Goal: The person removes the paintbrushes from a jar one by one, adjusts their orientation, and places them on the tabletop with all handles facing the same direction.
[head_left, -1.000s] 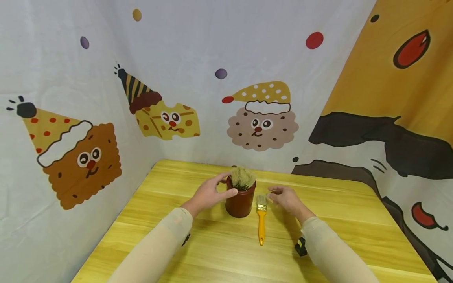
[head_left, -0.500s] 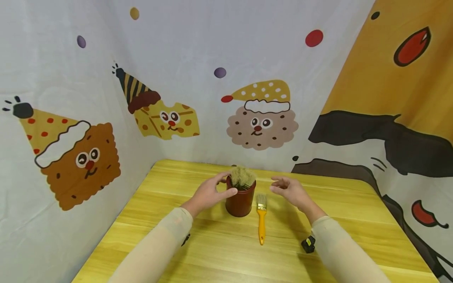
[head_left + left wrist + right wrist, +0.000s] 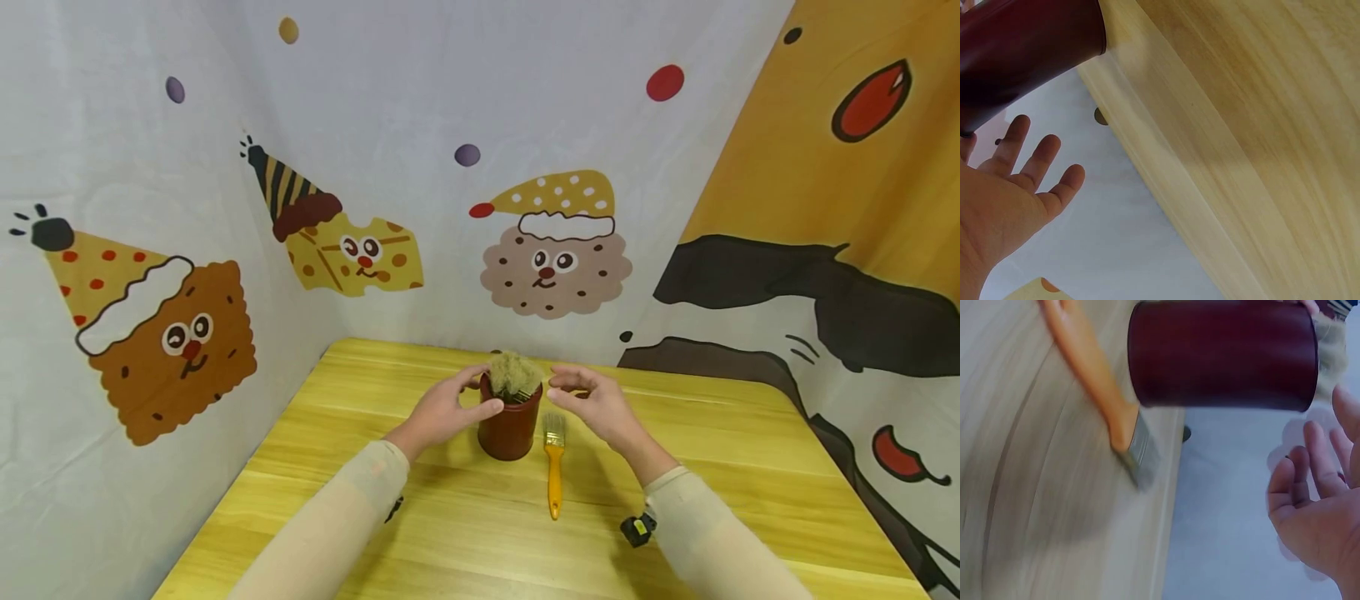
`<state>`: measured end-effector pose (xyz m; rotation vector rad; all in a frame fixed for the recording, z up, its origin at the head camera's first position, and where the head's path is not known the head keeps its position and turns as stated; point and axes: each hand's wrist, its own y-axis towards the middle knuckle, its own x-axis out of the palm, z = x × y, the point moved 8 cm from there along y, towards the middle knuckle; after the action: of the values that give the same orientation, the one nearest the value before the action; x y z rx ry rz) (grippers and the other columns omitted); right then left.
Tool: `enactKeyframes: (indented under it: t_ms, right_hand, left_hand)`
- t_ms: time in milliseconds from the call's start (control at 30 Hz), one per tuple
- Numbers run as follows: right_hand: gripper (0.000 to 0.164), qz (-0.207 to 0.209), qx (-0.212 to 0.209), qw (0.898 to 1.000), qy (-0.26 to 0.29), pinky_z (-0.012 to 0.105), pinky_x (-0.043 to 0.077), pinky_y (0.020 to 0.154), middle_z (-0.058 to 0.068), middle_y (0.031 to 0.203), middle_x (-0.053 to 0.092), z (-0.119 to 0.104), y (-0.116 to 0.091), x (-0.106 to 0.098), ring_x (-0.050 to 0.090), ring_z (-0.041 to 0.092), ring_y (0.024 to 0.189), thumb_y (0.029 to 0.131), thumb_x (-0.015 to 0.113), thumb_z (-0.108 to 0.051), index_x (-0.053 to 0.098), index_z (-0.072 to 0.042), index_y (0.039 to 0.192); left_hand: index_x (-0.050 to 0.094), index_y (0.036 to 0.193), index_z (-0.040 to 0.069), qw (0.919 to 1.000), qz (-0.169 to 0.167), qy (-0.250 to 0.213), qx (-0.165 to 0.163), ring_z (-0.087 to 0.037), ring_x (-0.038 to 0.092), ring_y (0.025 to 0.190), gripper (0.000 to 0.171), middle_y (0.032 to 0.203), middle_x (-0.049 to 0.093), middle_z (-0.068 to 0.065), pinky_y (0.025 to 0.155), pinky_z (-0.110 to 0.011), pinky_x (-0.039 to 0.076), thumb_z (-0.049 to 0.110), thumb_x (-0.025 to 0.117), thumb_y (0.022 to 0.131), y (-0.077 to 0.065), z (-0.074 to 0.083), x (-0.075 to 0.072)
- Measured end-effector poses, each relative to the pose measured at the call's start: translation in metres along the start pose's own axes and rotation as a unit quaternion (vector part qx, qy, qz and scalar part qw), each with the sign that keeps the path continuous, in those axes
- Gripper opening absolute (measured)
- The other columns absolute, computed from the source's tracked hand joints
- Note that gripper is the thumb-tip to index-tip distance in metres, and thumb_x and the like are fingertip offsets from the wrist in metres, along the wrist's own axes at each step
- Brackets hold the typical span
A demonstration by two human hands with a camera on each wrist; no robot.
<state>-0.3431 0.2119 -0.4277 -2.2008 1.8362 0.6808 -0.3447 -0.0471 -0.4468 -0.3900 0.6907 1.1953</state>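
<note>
Red-brown and upright, the cup (image 3: 508, 435) stands on the table (image 3: 465, 533) between the two hands I watch from far off. The left hand (image 3: 444, 412) grips its rim, thumb in front and a finger round the back. The right hand (image 3: 602, 410) is bent a little but free, just beside the rim; I can't tell if it touches. A fuzzy tan tuft (image 3: 513, 372) pokes out of the top. An orange brush (image 3: 555, 468) lies just right of the cup, bristles (image 3: 554, 426) pointing away from the person. From the left wrist I see three fingers (image 3: 1042, 159) spread out, off the cup; the head view mostly hides them. The right wrist shows the cup's smooth side up close. The table is yellow wood, and white cloth walls (image 3: 375, 92) have pictures of cheese (image 3: 345, 267) and cookies (image 3: 225, 304) in party hats (image 3: 577, 196).
</note>
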Motion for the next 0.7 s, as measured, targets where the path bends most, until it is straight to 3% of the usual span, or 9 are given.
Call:
enactKeyframes:
  t_ms: [267,467,700]
  right_hand:
    - [0.052,0.031,-0.023,0.999,0.001,0.028,0.058,0.089,0.008,0.124,0.079,-0.014,0.003,0.012,0.073,0.026,0.111,0.098,0.08,-0.035,0.065,-0.021,0.147]
    - [0.056,0.045,-0.03,0.998,-0.041,0.031,0.059,0.084,0.006,0.118,0.08,-0.022,0.003,0.022,0.072,0.024,0.101,0.098,0.081,-0.033,0.062,-0.023,0.15]
    - [0.06,0.076,-0.043,0.988,-0.125,0.032,0.055,0.067,0.01,0.111,0.082,-0.039,0.005,0.032,0.068,0.019,0.074,0.098,0.081,-0.029,0.06,-0.016,0.152]
  left_hand:
    - [0.036,0.164,0.049,1.0,-0.002,0.002,-0.004,-0.03,0.056,0.144,0.081,0.152,0.063,-0.002,0.111,-0.061,0.05,0.078,0.064,0.093,0.001,-0.001,0.001]
    - [0.035,0.164,0.049,0.9999,-0.008,-0.006,-0.006,-0.031,0.056,0.145,0.08,0.153,0.061,-0.002,0.11,-0.061,0.05,0.076,0.064,0.094,0.0,0.0,0.001]
    - [0.036,0.164,0.049,0.9999,-0.009,-0.006,-0.003,-0.029,0.056,0.144,0.081,0.153,0.061,0.0,0.11,-0.061,0.051,0.078,0.063,0.093,0.0,0.0,0.001]
